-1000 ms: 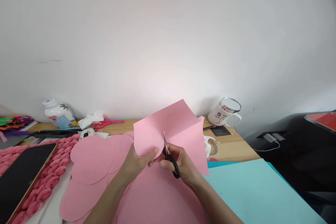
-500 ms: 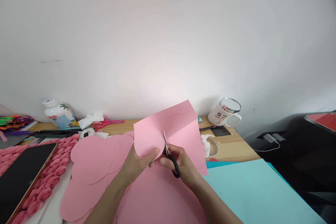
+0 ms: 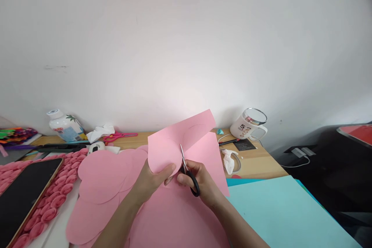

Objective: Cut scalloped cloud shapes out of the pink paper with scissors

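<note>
A sheet of pink paper (image 3: 164,148) is raised over the desk, partly cut, with a faint curved pencil line on its upper part. My left hand (image 3: 155,176) pinches its lower left part, thumb on top. In my right hand (image 3: 200,180) is a pair of black-handled scissors (image 3: 194,184); the blades lie at the cut, pointing up and away. Cut pink paper shapes (image 3: 101,176) with rounded edges lie overlapping to the left of my left hand. More pink paper (image 3: 177,221) spreads below both hands.
Light blue paper (image 3: 285,209) lies at right. A white mug (image 3: 243,126) and a crumpled tissue (image 3: 228,161) stand behind it. Along the wall are a white bottle (image 3: 66,126) and pink scissors (image 3: 120,135). At left, a phone (image 3: 27,193) rests on a pink textured mat (image 3: 58,201).
The upper right flap of the pink sheet has bent a little to the left, uncovering more of the desk near the mug. Both hands stay almost in place.
</note>
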A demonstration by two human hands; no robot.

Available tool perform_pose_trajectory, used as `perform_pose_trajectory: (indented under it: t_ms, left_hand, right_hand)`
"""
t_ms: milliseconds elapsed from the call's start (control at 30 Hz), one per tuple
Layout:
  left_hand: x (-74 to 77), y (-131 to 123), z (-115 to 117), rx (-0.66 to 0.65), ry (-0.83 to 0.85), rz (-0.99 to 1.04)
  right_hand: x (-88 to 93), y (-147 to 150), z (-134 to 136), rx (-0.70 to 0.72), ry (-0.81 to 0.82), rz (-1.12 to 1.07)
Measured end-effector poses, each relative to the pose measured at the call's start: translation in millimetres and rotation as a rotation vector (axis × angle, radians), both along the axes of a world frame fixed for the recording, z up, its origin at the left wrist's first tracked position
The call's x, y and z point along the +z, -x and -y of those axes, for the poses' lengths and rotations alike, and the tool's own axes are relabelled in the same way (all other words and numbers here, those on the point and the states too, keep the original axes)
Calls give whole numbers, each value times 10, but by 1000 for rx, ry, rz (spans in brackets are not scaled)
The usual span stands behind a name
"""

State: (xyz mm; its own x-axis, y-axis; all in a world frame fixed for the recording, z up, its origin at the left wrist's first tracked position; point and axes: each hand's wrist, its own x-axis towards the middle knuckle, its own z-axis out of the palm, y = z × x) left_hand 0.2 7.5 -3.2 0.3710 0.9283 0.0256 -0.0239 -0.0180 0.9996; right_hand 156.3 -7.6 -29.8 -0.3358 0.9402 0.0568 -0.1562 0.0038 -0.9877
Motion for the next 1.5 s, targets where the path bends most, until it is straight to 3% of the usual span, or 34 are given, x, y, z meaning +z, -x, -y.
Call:
perform_pose_trajectory:
  t_ms: [300,933,1067,1200,1500]
  left_hand:
    - [14,7,21,4,4,19]
    - [-105,91,-38,0,-4,21]
    - [-124,72,-36,76,-3,23]
    - [-66,18,-7,168,-9,18]
    - [61,-6,39,111,-1,-36]
  right_hand:
    - [5,12,2,8,18,-13]
    - [-14,23,-2,11,31,-44]
    - [-18,29,9,11,38,-48]
    - [-32,35,20,34,37,-65]
    - [30,23,7,21,-24,-42]
